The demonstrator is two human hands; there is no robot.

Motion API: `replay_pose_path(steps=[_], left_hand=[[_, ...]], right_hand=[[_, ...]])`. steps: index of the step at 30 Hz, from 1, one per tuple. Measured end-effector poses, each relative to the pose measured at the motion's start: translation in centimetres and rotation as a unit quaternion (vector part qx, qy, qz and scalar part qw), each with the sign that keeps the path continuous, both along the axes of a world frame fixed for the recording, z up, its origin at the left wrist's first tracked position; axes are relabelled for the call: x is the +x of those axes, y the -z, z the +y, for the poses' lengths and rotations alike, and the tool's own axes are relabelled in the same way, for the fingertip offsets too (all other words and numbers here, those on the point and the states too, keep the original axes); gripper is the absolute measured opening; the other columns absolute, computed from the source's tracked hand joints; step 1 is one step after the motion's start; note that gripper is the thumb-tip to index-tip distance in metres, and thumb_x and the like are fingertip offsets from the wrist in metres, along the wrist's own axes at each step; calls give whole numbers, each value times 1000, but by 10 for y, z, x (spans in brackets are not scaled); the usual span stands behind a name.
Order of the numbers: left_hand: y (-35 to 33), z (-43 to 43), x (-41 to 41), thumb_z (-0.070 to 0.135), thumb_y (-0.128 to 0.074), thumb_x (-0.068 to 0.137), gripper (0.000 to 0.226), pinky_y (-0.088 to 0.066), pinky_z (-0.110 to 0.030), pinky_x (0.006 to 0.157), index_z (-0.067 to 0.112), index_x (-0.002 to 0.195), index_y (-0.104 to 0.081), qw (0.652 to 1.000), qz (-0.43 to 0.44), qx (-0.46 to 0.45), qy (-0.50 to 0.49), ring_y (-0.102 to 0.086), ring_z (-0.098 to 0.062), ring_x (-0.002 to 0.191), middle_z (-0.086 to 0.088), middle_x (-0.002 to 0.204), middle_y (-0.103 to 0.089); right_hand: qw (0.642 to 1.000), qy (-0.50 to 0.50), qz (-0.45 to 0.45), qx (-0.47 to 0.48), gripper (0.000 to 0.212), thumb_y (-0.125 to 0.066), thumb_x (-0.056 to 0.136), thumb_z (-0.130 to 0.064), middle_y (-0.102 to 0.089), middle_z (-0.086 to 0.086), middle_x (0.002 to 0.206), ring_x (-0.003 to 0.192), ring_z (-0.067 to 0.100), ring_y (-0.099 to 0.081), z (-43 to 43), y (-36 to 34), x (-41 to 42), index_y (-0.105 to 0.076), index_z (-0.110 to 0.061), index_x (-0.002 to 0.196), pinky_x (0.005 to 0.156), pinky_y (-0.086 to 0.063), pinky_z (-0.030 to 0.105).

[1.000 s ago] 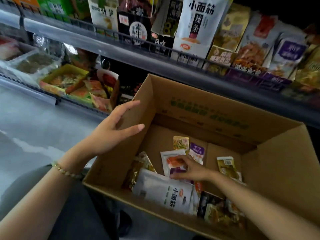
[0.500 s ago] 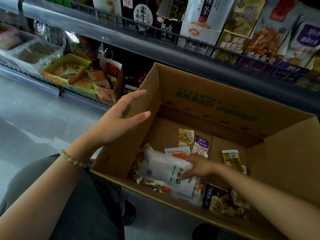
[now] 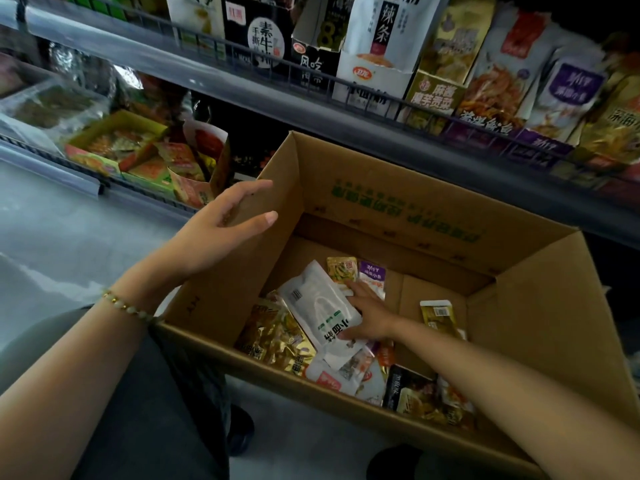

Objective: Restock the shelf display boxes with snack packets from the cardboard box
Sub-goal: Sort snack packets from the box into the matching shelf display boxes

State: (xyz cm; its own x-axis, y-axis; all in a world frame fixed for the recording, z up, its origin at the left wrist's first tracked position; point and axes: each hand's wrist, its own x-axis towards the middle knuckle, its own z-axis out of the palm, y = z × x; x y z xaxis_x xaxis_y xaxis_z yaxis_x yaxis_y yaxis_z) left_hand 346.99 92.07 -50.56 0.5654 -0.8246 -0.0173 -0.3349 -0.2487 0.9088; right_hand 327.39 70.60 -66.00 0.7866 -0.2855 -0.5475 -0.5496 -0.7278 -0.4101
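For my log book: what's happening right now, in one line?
right hand: gripping white packet | left hand: open, at cardboard box wall | phase: picking

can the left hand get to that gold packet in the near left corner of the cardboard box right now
Probably yes. The left hand is empty, beside the cardboard box wall; the gold packet lies mostly uncovered just below.
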Motion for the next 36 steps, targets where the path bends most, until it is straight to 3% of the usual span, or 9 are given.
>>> replay_pose_path(steps=[8,12,15,19,23,27,31,33,36], left_hand=[[-1,-4,-1,51,-53,78,63,-42,-18,92,39,139,-42,1000,-5,0,-5,-43,-5,124,15,138,-43],[1,-4,2,53,-54,78,61,-45,-31,99,41,137,-43,1000,-3,-3,-5,-45,-9,126,14,139,-44],[5,-3,5,55,-55,80,59,-40,-29,101,42,136,-44,1000,-12,-4,-6,-42,-7,129,16,140,-44],[6,-3,8,64,-58,80,59,-42,-30,102,45,135,-45,1000,-10,-9,6,-42,-3,128,19,138,-45],[-9,-6,4,60,-53,85,68,-40,-33,101,33,145,-34,989,-134,8,-54,-38,-12,131,6,144,-39],[-44,-31,-22,63,-52,79,79,-31,-38,111,32,147,-26,983,-184,-3,-21,-29,-9,137,8,150,-32],[-58,-83,-63,67,-61,67,105,-39,-29,105,19,150,-18,978,-51,161,126,-48,-12,128,1,146,-44],[-60,-104,-73,52,-65,78,74,-53,-25,90,19,138,-37,952,74,203,218,-66,-11,104,3,120,-65],[-54,-125,-83,26,-67,87,28,-58,-25,80,25,114,-58,940,135,142,278,-71,-14,96,3,108,-72]], right_hand=[[997,78,-4,4,95,-87,62,-37,-23,4,144,134,25,-26,-7,13,9,-29,-22,136,110,-33,41],[974,193,-12,122,105,-88,64,-27,-41,6,136,123,27,-46,-3,20,4,-14,-21,139,99,-46,41],[954,245,-29,170,94,-88,65,-22,-46,7,133,117,25,-50,-5,15,1,-23,-19,133,95,-49,39],[914,303,-59,263,77,-80,72,0,-52,2,121,96,16,-57,-2,-18,-10,-33,-17,130,64,-53,19],[903,301,-99,290,64,-78,73,-1,-66,9,117,93,20,-68,-7,-71,-31,-51,-19,127,72,-59,29],[845,344,-206,355,57,-76,65,-5,-73,12,102,88,26,-72,-23,-134,-47,-58,-13,118,70,-60,36],[760,378,-322,419,85,-95,40,-19,-73,13,101,85,24,-72,-36,-170,-53,-58,-10,117,63,-59,32],[740,374,-363,425,94,-98,27,-27,-73,14,103,86,25,-72,-37,-180,-54,-60,-13,113,63,-59,32],[734,379,-383,413,69,-86,54,-17,-72,12,105,90,24,-72,-41,-187,-59,-58,-14,117,66,-59,33]])
